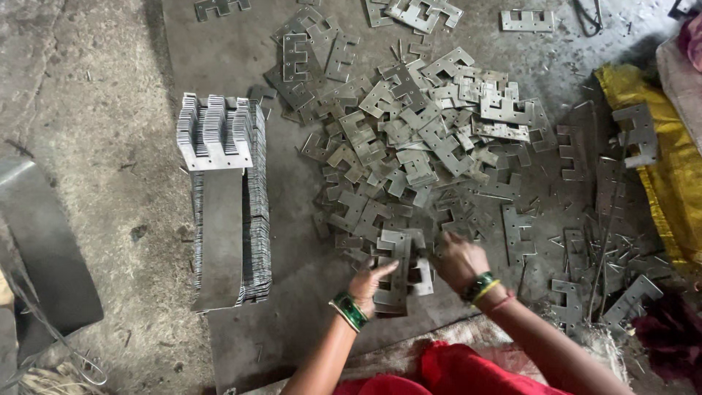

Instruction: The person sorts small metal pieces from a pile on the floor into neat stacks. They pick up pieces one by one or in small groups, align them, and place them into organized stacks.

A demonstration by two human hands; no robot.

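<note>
My left hand (pixel 369 281) holds a small stack of flat grey metal stamped plates (pixel 398 271) upright on the floor sheet, near the bottom centre. My right hand (pixel 457 260) grips the same stack from its right side. Both wrists carry green and yellow bangles. Just beyond the hands lies a big loose heap of the same notched plates (pixel 417 139). To the left stands a long, neatly packed row of stacked plates (pixel 227 212).
A dark metal sheet (pixel 234 58) covers the floor under the plates. A yellow sack (pixel 673 183) lies at the right edge. Thin metal offcuts and more plates (pixel 607 249) are scattered at right. A curved metal strip (pixel 44 249) rests at left. Red cloth (pixel 453 373) covers my lap.
</note>
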